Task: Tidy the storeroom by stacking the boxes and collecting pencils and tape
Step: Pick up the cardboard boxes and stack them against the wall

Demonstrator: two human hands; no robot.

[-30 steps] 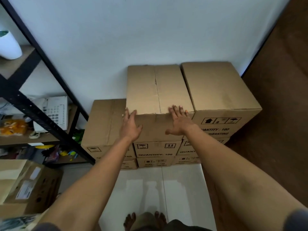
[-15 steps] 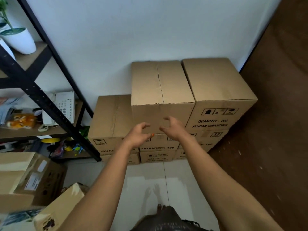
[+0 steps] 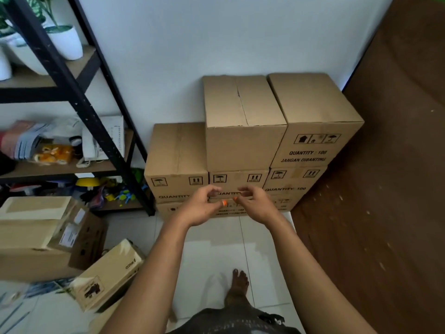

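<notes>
Two empty hands raised in front of the stacked cardboard boxes.

Nearest, a bare foot stands on the white tiled floor; a pale printed carton and a larger brown cardboard box with white labels lie at the left. The left hand and right hand hover close together, fingers loosely curled, gripping nothing, clear of the boxes. Beyond them the brown cardboard boxes stand stacked against the white wall, touching side by side, with a black metal shelving rack at the left carrying white plant pots.
</notes>
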